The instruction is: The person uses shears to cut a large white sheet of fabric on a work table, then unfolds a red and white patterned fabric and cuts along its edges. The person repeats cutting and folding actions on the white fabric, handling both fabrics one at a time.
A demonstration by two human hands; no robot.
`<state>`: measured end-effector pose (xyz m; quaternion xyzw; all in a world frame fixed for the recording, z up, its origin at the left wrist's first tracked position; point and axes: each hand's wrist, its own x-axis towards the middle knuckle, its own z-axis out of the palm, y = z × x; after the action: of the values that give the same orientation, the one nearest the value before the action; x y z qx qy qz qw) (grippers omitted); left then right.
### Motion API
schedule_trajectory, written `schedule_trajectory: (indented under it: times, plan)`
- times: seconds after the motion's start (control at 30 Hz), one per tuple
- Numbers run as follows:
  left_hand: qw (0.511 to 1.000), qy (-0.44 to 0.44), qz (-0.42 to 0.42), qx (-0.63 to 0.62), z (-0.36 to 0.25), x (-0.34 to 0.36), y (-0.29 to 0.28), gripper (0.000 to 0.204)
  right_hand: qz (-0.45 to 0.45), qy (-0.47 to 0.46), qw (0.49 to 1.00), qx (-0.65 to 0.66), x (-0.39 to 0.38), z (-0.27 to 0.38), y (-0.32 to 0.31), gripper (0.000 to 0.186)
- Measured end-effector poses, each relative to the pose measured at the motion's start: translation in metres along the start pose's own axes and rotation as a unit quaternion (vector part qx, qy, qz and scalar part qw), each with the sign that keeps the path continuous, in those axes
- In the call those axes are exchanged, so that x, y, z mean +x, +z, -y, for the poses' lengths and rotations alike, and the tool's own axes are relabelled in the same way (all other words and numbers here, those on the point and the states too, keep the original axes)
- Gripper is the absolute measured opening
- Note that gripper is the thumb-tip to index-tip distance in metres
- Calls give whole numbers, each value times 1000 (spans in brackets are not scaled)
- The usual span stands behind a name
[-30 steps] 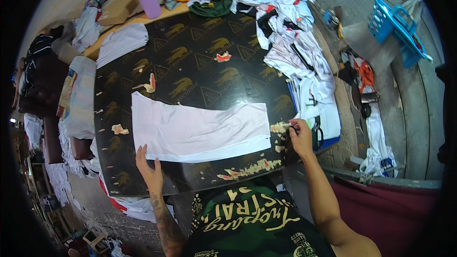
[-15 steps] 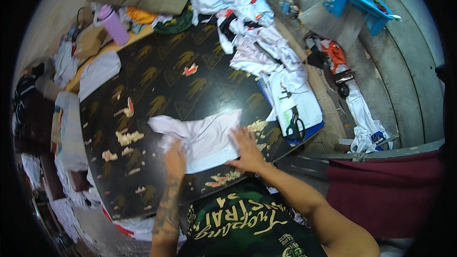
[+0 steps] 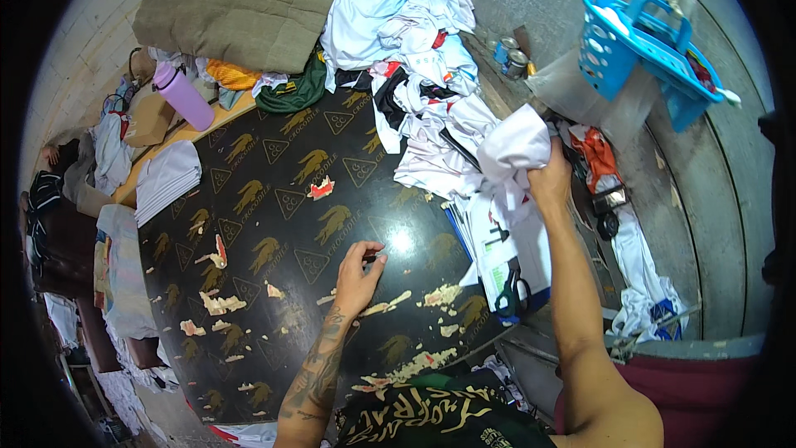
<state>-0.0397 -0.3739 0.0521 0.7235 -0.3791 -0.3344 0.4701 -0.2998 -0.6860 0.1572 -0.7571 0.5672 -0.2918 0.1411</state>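
Note:
My right hand (image 3: pixel 550 176) reaches out to the far right and grips a bunched white cloth (image 3: pixel 512 143). The cloth is lifted at the edge of a heap of white garments (image 3: pixel 439 149), and its lower part merges with the heap, so where it ends is unclear. Over the middle of the dark table (image 3: pixel 274 199), my left hand (image 3: pixel 358 278) hovers or rests with fingers loosely curled, thumb and forefinger apart. I see no cloth in it.
Black-handled scissors (image 3: pixel 512 292) lie on papers at the table's right edge. A folded white stack (image 3: pixel 168 181) and a purple bottle (image 3: pixel 184 98) are at the left. A blue basket (image 3: pixel 609 54) hangs at the far right. Worn pale patches mark the tabletop.
The pale cloth that lay under both hands is gone from the table's middle. My right hand has swung far right and holds up a white cloth; my left has shifted slightly right.

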Motion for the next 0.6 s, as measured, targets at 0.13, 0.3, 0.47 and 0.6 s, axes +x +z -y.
schedule_trajectory:
  times: [0.13, 0.3, 0.47, 0.6]
  plan:
    - [998, 38, -26, 51, -1, 54, 15, 27, 40, -121, 986, -106, 6, -1, 32, 85]
    - [980, 124, -56, 145, -9, 137, 58, 37, 87, -164, 975, -124, 15, 3, 105, 96]
    - [951, 206, -71, 218, -17, 212, 122, 36, 136, -181, 949, -220, 33, -7, 137, 88]
    - [968, 138, -19, 210, -25, 228, 123, 24, 126, -185, 952, -210, 35, -27, 136, 81]
